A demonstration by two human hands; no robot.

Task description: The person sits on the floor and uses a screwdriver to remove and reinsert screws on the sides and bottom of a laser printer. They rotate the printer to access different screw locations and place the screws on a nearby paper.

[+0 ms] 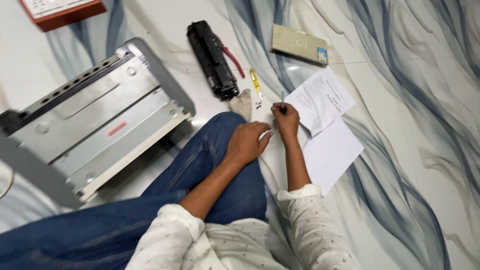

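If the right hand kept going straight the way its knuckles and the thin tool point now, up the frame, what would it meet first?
Probably bare floor, then the flat beige board. The right hand sits beside the creased paper's left edge, so the sheet may be grazed; depth is unclear.

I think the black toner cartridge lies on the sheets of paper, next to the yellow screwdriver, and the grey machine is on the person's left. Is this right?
Not quite. The head view shows the black toner cartridge lying on the bare marbled floor, not on the sheets of paper. It is next to the yellow screwdriver, and the grey machine is on the person's left.
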